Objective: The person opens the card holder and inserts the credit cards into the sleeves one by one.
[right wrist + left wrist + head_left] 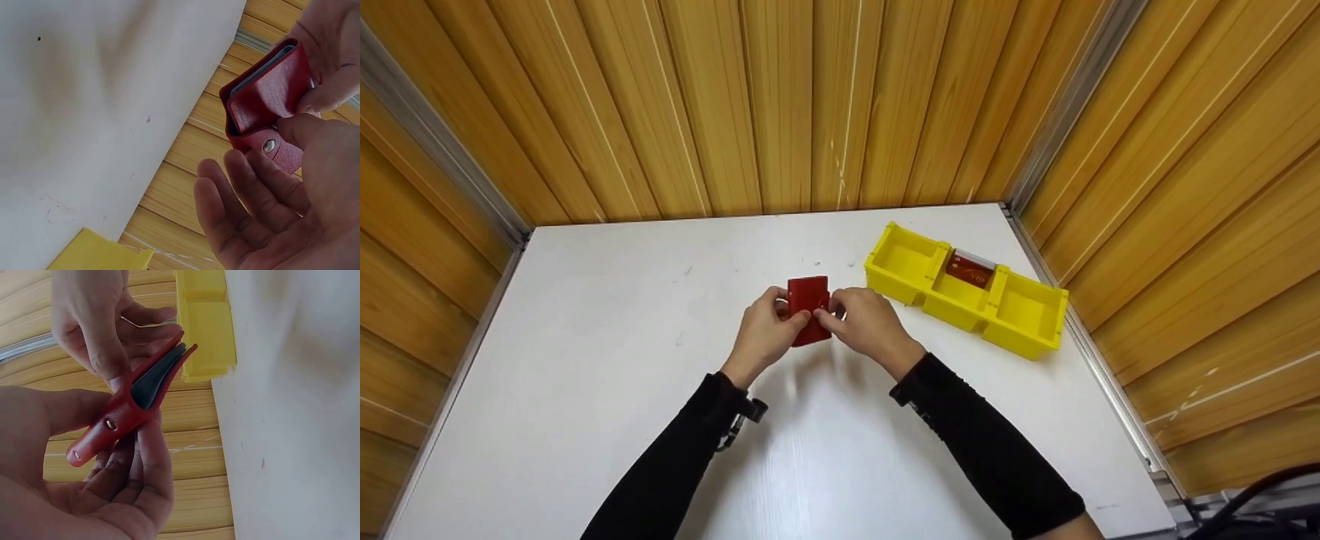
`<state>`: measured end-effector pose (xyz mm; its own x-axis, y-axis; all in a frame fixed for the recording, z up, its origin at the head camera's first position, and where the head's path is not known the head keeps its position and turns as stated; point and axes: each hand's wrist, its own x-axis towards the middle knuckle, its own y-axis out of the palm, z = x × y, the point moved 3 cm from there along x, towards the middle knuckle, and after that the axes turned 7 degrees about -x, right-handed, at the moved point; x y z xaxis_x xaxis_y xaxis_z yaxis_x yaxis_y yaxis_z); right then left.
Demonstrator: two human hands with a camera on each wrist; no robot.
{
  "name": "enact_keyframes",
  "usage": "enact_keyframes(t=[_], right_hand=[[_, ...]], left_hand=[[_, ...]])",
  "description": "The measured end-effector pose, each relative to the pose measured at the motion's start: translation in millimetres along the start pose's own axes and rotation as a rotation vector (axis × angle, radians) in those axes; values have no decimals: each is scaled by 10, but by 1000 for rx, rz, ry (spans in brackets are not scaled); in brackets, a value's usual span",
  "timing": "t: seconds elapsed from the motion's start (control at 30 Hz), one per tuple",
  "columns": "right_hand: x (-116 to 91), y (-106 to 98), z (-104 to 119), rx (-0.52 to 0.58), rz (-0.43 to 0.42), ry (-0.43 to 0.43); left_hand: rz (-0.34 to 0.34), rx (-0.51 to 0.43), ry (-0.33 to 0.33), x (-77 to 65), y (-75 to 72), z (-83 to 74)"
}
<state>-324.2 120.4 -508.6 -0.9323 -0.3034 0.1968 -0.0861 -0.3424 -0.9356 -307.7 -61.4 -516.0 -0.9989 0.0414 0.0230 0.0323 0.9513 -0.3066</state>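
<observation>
A small red card wallet (808, 291) is held up between both hands over the white table. My left hand (765, 330) grips its left side, thumb in front and fingers behind. The thumb and index finger of my right hand (870, 322) pinch the flap on its right side, while the other fingers curve loosely. In the right wrist view the flap (284, 158) carries a silver snap (269, 146) and stands away from the wallet's body. Dark grey inner sleeves (149, 385) show between the spread covers in the left wrist view.
Right of the hands, a yellow three-compartment bin (1024, 341) stands at an angle on the white table (607, 337). A red card (969, 270) leans in its middle compartment. Wood-patterned panels (780, 105) enclose the table at the back and sides.
</observation>
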Motion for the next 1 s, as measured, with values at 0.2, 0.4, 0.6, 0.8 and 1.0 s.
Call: enact_keyframes(t=[0.2,0.4,0.6,0.8,1.0], right_hand=[[-21,62,5,-27,25,-26],[-30,82,54,-55,43,-50],[-27,62,104,-112,49,-79],[-17,57,120,-105,86,-78],[-8,44,143,-125,72,-107]], left_hand=[[3,10,1,-41,47,113],[3,-35,11,-45,50,166],[17,-96,-8,-40,49,194],[20,-119,-26,-33,39,209],[15,-120,-24,-41,16,196]])
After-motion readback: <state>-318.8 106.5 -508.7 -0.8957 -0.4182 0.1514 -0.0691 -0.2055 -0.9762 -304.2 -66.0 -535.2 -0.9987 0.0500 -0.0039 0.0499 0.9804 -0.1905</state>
